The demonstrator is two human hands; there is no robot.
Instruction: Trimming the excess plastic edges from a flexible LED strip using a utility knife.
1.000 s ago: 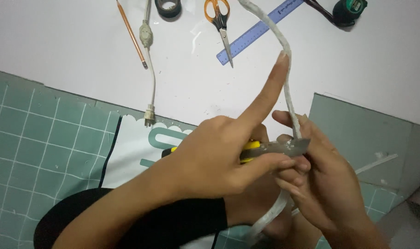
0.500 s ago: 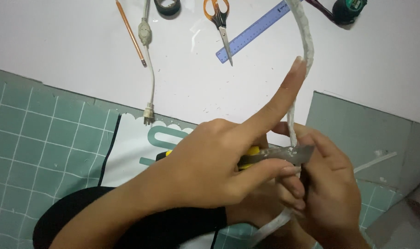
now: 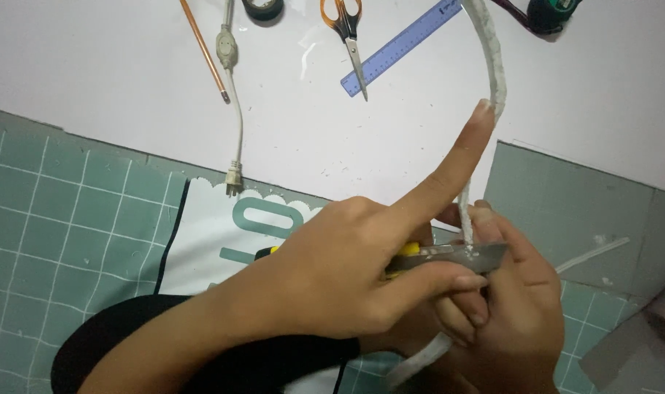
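Observation:
My left hand reaches in from the lower left in a black sleeve. It holds a yellow utility knife, thumb pressed beneath the metal blade. Its index finger points up along a thick white cable, the fingertip touching it. My right hand grips the same cable just below the blade, and the cable's lower end comes out under the hands. The blade lies across the cable between both hands. Above them the cable arches up and left out of view.
On the white sheet lie orange-handled scissors, a blue ruler, a thin copper rod, a white cord with a plug and tape rolls. A green cutting mat lies below, with a white strip at right.
The cable's upper arc has swung to the right and stands straighter. My left index finger followed it right and upward. Both hands keep their grip.

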